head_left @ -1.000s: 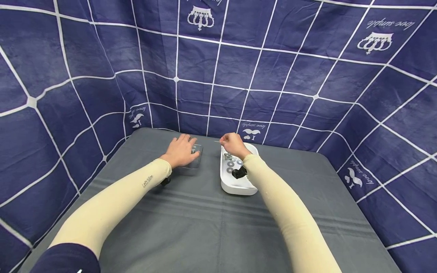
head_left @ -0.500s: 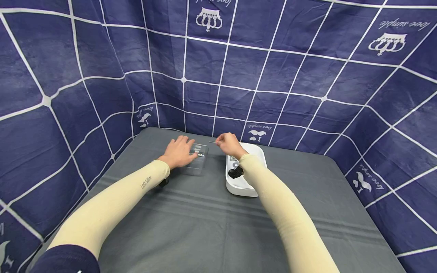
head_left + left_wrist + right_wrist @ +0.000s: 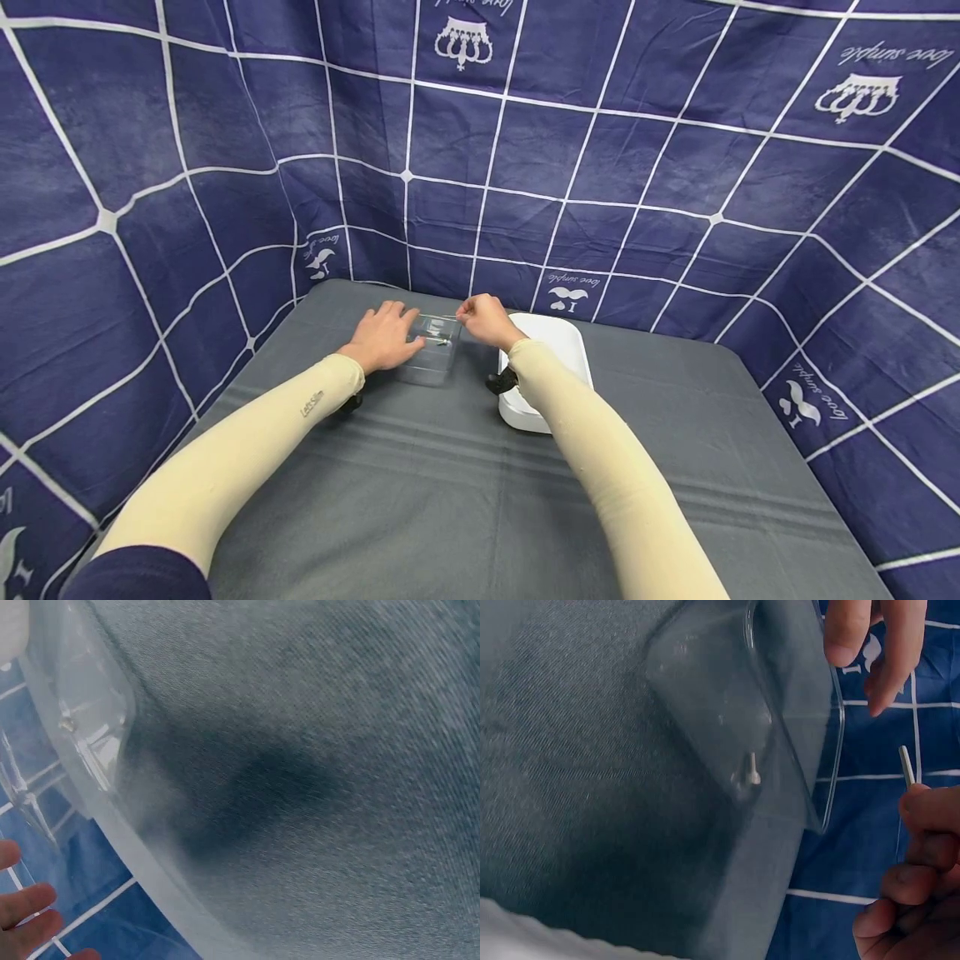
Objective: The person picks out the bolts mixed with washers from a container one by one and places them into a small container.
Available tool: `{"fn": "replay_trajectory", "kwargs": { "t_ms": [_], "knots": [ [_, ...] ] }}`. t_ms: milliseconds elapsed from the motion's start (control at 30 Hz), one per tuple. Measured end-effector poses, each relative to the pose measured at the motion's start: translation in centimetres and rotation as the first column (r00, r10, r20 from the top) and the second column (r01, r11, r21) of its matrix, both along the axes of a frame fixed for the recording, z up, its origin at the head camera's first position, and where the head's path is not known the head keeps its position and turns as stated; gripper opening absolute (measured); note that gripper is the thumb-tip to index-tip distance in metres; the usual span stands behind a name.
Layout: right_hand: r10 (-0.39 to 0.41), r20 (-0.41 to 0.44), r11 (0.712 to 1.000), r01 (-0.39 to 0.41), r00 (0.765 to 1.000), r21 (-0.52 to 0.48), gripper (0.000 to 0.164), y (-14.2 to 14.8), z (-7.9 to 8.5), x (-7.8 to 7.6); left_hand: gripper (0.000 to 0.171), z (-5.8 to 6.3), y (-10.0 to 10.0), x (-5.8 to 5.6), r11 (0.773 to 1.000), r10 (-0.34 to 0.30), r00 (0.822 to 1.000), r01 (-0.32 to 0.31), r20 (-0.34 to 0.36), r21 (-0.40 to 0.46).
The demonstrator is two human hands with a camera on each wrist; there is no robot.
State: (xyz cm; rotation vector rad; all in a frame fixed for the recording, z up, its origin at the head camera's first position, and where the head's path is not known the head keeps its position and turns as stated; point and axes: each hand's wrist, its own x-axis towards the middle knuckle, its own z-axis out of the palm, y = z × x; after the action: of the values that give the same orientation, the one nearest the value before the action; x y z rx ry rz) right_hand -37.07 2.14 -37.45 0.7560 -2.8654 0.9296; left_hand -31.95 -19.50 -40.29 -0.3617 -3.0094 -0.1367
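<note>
A clear plastic box (image 3: 426, 368) stands on the grey tabletop, with a small screw-like metal piece (image 3: 753, 771) lying inside it. My left hand (image 3: 381, 337) is at the box's left side, fingers spread and nothing held; whether it touches the wall I cannot tell. Between thumb and fingertips, my right hand (image 3: 486, 320) pinches a thin metal rod (image 3: 906, 765) near the box's far right corner. Only the rod's tip shows in the right wrist view; its other end is hidden in the fingers.
A white oblong tray (image 3: 553, 335) stands right of the box, partly under my right forearm. Blue cloth with white grid lines (image 3: 570, 167) hangs behind and beside the grey table (image 3: 420, 483).
My right hand has moved left from over the white tray to the clear box, carrying the thin rod. The left hand has shifted slightly left, uncovering more of the box.
</note>
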Motion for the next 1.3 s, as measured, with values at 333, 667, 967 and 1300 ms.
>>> {"fn": "replay_trajectory", "kwargs": {
  "t_ms": [333,667,967,1300],
  "knots": [
    [0.006,0.006,1.0,-0.006,1.0,0.004,0.015,-1.4,0.1,0.5,0.068,-1.0,-1.0,-0.2,1.0,0.011,1.0,-0.011,0.001,-0.01],
    [0.019,0.048,1.0,-0.019,0.999,-0.004,0.016,-2.5,-0.5,0.4,0.07,-1.8,-1.4,0.0,1.0,0.018,0.999,-0.018,0.037,-0.013],
    [0.022,0.08,1.0,-0.021,0.997,-0.019,0.019,-3.4,-0.6,0.6,0.068,-2.1,-1.3,-0.1,0.999,0.029,0.999,-0.028,0.037,-0.017],
    [0.034,0.073,0.999,-0.033,0.997,-0.013,0.015,-3.3,-1.1,0.1,0.068,-2.1,-1.3,-0.1,1.0,0.029,0.999,-0.029,0.042,-0.005]
  ]
}}
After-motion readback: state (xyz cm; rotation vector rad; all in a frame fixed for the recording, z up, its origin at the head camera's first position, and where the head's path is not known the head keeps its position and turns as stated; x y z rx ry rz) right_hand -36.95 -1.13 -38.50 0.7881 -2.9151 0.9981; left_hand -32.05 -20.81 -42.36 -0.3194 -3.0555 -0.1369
